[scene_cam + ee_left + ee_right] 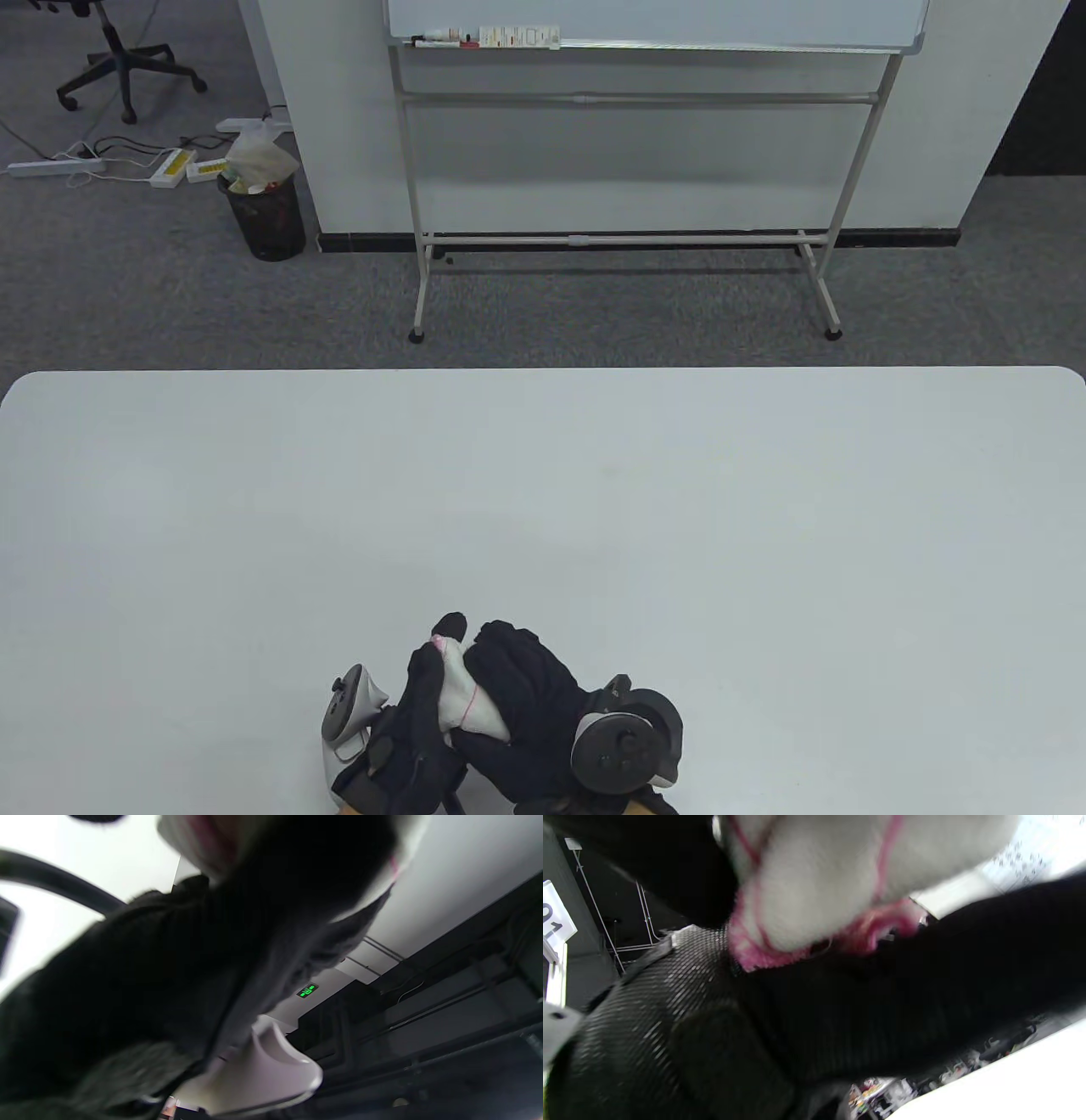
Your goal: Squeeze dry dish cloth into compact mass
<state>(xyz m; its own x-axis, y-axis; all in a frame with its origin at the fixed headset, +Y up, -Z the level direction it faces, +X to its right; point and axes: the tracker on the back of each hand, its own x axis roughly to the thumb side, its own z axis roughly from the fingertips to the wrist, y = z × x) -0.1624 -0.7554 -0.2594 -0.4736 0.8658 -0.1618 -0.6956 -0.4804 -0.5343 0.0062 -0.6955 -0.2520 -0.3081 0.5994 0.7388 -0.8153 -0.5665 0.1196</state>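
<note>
A white dish cloth [465, 698] with pink edging is bunched into a small wad between both black-gloved hands near the table's front edge. My left hand [422, 696] cups it from the left and my right hand [526, 688] wraps over it from the right. Only a strip of cloth shows between the fingers in the table view. In the right wrist view the cloth [831, 878] fills the top, with its pink hem pressed against a glove. In the left wrist view a bit of cloth [191, 840] shows at the top behind the dark glove [148, 984].
The white table [543, 509] stretches wide beyond the hands. A white tracker [348, 709] sits on the left hand and a dark one [628, 743] on the right. A whiteboard stand [628, 238] and a bin [263, 212] stand on the carpet beyond the table.
</note>
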